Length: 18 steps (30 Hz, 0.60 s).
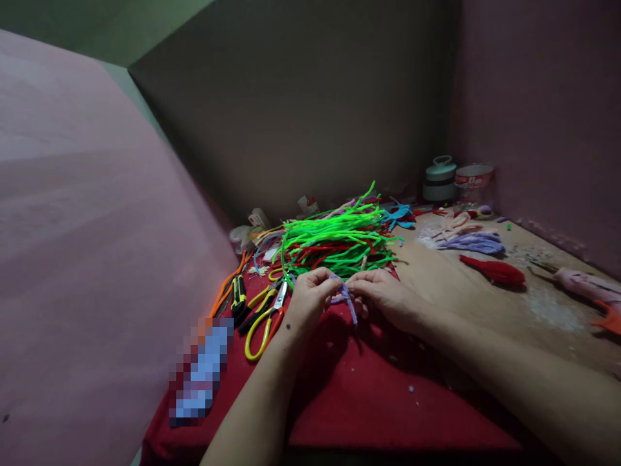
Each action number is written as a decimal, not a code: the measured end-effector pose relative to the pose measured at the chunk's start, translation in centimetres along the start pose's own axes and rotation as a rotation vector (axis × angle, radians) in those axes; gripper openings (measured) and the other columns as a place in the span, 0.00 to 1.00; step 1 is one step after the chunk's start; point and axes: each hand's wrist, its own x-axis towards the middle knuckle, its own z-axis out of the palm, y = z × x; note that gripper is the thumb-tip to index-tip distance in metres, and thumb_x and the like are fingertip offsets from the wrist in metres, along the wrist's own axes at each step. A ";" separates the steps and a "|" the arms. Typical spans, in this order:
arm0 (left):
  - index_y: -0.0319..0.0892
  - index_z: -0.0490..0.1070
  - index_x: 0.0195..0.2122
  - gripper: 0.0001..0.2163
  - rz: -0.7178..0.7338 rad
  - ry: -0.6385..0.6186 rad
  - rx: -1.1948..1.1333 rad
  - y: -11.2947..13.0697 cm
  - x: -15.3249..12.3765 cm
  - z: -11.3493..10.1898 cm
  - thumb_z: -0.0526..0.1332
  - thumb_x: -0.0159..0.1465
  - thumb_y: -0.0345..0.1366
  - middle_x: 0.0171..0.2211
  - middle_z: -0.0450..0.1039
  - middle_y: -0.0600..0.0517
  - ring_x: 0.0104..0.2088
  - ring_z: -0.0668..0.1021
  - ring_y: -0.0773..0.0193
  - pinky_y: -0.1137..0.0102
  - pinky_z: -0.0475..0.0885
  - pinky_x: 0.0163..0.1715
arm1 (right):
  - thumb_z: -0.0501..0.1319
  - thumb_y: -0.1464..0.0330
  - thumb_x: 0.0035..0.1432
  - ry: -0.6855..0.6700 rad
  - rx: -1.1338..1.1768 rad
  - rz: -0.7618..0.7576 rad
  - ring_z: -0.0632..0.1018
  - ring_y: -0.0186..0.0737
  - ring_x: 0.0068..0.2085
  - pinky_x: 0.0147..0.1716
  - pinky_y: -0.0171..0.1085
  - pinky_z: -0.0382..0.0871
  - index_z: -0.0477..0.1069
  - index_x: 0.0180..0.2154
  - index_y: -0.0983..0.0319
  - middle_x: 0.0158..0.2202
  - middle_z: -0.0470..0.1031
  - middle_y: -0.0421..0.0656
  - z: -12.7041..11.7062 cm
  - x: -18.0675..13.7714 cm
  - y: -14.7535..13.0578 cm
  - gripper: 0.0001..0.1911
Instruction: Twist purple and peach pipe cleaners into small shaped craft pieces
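Observation:
Between my two hands is a lavender pipe cleaner (348, 304), bent, with one end hanging down. My left hand (313, 294) pinches it from the left with thumb and forefinger. From the other side my right hand (381, 294) is closed on it too, its fingertips close to the left ones. Just beyond the hands lies a thick pile of pipe cleaners (334, 236), mostly bright green with some red. Scissors (264, 330) with yellow and orange handles rest left of my left wrist.
Left on the red cloth (359, 401) are a yellow-black cutter (239, 296) and pliers (264, 301). At right, the brown board (427, 259) bears purple pipe cleaners (473, 243), a red bundle (495, 270) and a glue gun (587, 285). A lidded jar (440, 181) and plastic tub (474, 184) stand behind.

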 end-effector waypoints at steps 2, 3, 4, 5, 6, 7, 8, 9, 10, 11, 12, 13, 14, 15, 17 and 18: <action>0.38 0.66 0.20 0.07 0.007 0.028 0.017 0.1 -0.1 0.1 0.59 0.51 0.35 0.11 0.58 0.59 0.12 0.60 0.75 0.77 0.55 0.15 | 0.59 0.67 0.46 0.005 -0.013 0.024 0.63 0.27 0.16 0.17 0.30 0.55 0.67 0.21 0.64 0.14 0.65 0.36 0.0 0.0 0.0 0.07; 0.38 0.66 0.20 0.06 0.011 0.044 0.023 0.2 -0.1 0.1 0.59 0.50 0.35 0.11 0.58 0.59 0.13 0.60 0.75 0.76 0.55 0.15 | 0.60 0.67 0.45 0.009 -0.027 0.029 0.63 0.27 0.15 0.17 0.30 0.55 0.66 0.21 0.64 0.14 0.65 0.36 0.1 0.0 0.0 0.07; 0.38 0.66 0.20 0.06 0.017 0.059 0.029 0.3 -0.2 0.2 0.59 0.50 0.35 0.11 0.58 0.59 0.13 0.60 0.75 0.76 0.56 0.15 | 0.60 0.68 0.45 0.011 -0.038 0.027 0.62 0.27 0.15 0.17 0.30 0.54 0.66 0.20 0.64 0.13 0.65 0.36 0.1 -0.1 -0.1 0.07; 0.38 0.66 0.20 0.07 0.023 0.070 0.035 0.5 -0.3 0.3 0.60 0.50 0.35 0.11 0.58 0.60 0.13 0.60 0.75 0.76 0.55 0.15 | 0.60 0.69 0.44 0.011 -0.044 0.019 0.62 0.27 0.15 0.17 0.30 0.54 0.65 0.19 0.64 0.13 0.64 0.36 0.1 -0.1 -0.1 0.07; 0.38 0.66 0.20 0.07 0.028 0.072 0.038 0.6 -0.4 0.3 0.59 0.51 0.36 0.11 0.58 0.60 0.13 0.60 0.75 0.76 0.55 0.15 | 0.59 0.69 0.44 0.015 -0.046 0.009 0.61 0.27 0.15 0.17 0.30 0.53 0.65 0.18 0.64 0.12 0.64 0.36 0.1 -0.1 -0.1 0.07; 0.38 0.66 0.21 0.08 0.033 0.067 0.041 0.7 -0.5 0.4 0.59 0.52 0.37 0.11 0.58 0.59 0.13 0.60 0.75 0.76 0.55 0.15 | 0.59 0.69 0.45 0.019 -0.046 0.003 0.61 0.27 0.15 0.17 0.30 0.53 0.64 0.18 0.64 0.12 0.64 0.36 0.1 0.0 -0.1 0.08; 0.38 0.66 0.21 0.09 0.036 0.060 0.046 0.8 -0.5 0.5 0.59 0.52 0.38 0.12 0.59 0.59 0.13 0.60 0.75 0.76 0.55 0.15 | 0.59 0.70 0.45 0.026 -0.051 0.002 0.61 0.26 0.15 0.17 0.30 0.52 0.64 0.18 0.63 0.12 0.63 0.36 0.1 0.0 -0.1 0.08; 0.38 0.66 0.21 0.09 0.037 0.057 0.058 0.8 -0.5 0.5 0.58 0.53 0.38 0.12 0.59 0.59 0.13 0.60 0.75 0.76 0.55 0.16 | 0.58 0.70 0.45 0.035 -0.061 0.003 0.60 0.26 0.14 0.16 0.30 0.51 0.64 0.17 0.63 0.12 0.63 0.35 0.0 0.1 -0.1 0.08; 0.38 0.67 0.21 0.09 0.038 0.058 0.076 0.7 -0.5 0.5 0.58 0.53 0.38 0.12 0.59 0.59 0.13 0.60 0.75 0.76 0.55 0.16 | 0.58 0.70 0.44 0.043 -0.081 0.005 0.60 0.26 0.14 0.16 0.30 0.51 0.64 0.17 0.63 0.11 0.63 0.35 0.0 0.1 0.0 0.08; 0.38 0.67 0.21 0.09 0.042 0.061 0.101 0.6 -0.5 0.5 0.58 0.53 0.38 0.12 0.59 0.59 0.14 0.60 0.75 0.76 0.55 0.16 | 0.58 0.70 0.44 0.049 -0.111 0.006 0.60 0.26 0.14 0.16 0.30 0.51 0.64 0.17 0.63 0.11 0.63 0.35 0.0 0.2 0.1 0.08; 0.38 0.67 0.21 0.09 0.050 0.066 0.127 0.4 -0.4 0.5 0.59 0.53 0.38 0.13 0.60 0.59 0.15 0.61 0.75 0.77 0.56 0.17 | 0.58 0.70 0.44 0.052 -0.147 0.003 0.60 0.26 0.14 0.16 0.30 0.51 0.64 0.17 0.63 0.11 0.63 0.35 -0.1 0.4 0.2 0.08; 0.38 0.67 0.21 0.09 0.064 0.070 0.155 0.1 -0.3 0.5 0.59 0.53 0.37 0.15 0.62 0.58 0.16 0.62 0.74 0.77 0.57 0.18 | 0.58 0.70 0.44 0.054 -0.184 0.000 0.61 0.26 0.14 0.15 0.30 0.51 0.64 0.16 0.63 0.11 0.63 0.36 -0.2 0.5 0.4 0.09; 0.38 0.68 0.22 0.09 0.081 0.072 0.178 -0.1 -0.2 0.5 0.59 0.53 0.37 0.16 0.64 0.57 0.18 0.64 0.74 0.77 0.59 0.20 | 0.59 0.70 0.44 0.057 -0.218 0.001 0.61 0.26 0.14 0.15 0.30 0.51 0.63 0.16 0.63 0.11 0.63 0.36 -0.3 0.6 0.4 0.09; 0.37 0.69 0.22 0.09 0.098 0.073 0.197 -0.3 -0.1 0.5 0.59 0.53 0.38 0.19 0.66 0.56 0.20 0.66 0.73 0.77 0.60 0.21 | 0.59 0.69 0.45 0.058 -0.246 0.008 0.61 0.26 0.14 0.15 0.30 0.51 0.63 0.15 0.63 0.11 0.63 0.36 -0.3 0.6 0.5 0.10; 0.37 0.70 0.23 0.09 0.114 0.067 0.215 -0.5 -0.1 0.5 0.59 0.54 0.38 0.21 0.68 0.54 0.23 0.68 0.71 0.77 0.62 0.23 | 0.59 0.68 0.45 0.051 -0.276 0.024 0.60 0.26 0.13 0.15 0.30 0.50 0.62 0.15 0.63 0.10 0.62 0.35 -0.4 0.7 0.5 0.12; 0.37 0.70 0.23 0.09 0.108 0.061 0.210 -0.4 -0.1 0.5 0.59 0.54 0.39 0.20 0.67 0.55 0.22 0.68 0.72 0.77 0.61 0.22 | 0.60 0.68 0.45 0.037 -0.274 0.030 0.60 0.26 0.13 0.15 0.30 0.50 0.62 0.15 0.63 0.10 0.61 0.35 -0.4 0.6 0.4 0.12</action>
